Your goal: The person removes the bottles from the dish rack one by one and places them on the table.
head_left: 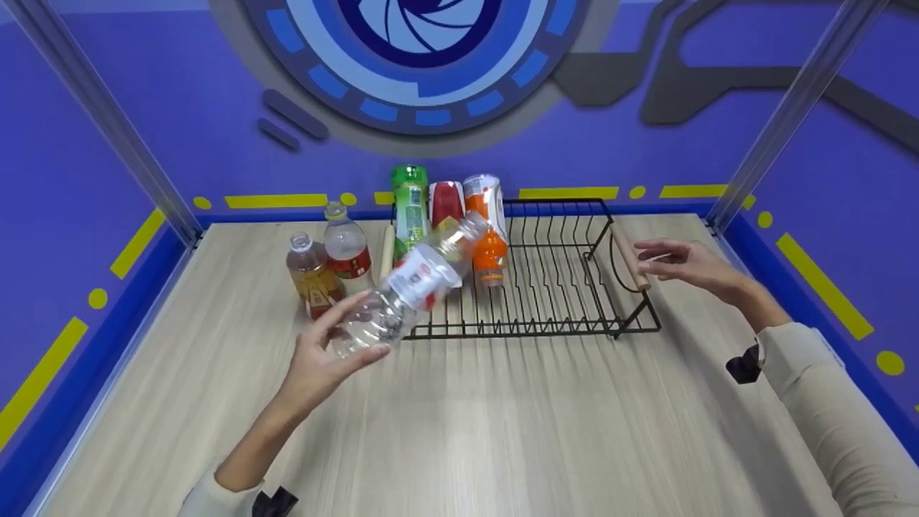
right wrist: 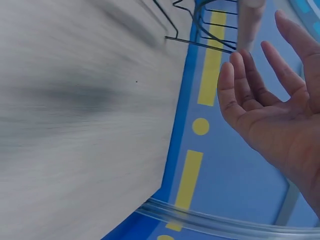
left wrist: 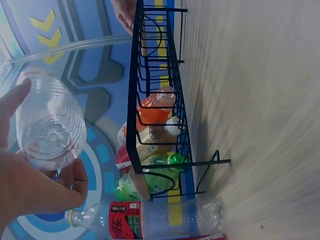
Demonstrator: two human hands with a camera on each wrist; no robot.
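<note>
Clear water bottle (head_left: 409, 283) is held in the air by the left hand (head_left: 327, 355), above the bench (head_left: 459, 416) near the front left corner of the black wire rack (head_left: 546, 287). The fingers and thumb curl round its ribbed lower end, as the left wrist view shows (left wrist: 50, 127). Its long axis is tilted, with the base down toward the near left and the capped neck up toward the far right, pointing over the rack at the bottles lying there.

In the rack's left end lie a green bottle (head_left: 410, 208), a red-labelled bottle (head_left: 446, 205), a white-and-orange bottle (head_left: 484, 197) and a small orange bottle (head_left: 490, 262), all close together near the far edge of the bench. Just left of the rack stand two more bottles: one with amber drink (head_left: 312, 276) and one with a red label (head_left: 346, 248), right beside the raised bottle's path to the rack. The rest of the rack's wire floor is bare.

The right hand (head_left: 682, 266) hovers with fingers loosely spread and holding nothing, just beside the wooden handle (head_left: 630, 260) at the rack's right end; whether it touches the handle cannot be told.

The bench is pale wood grain with a blue border. Purple walls with yellow dashes and dots surround it, a blue circular emblem (head_left: 420, 57) on the far wall, and metal posts (head_left: 108, 122) at the far corners.
</note>
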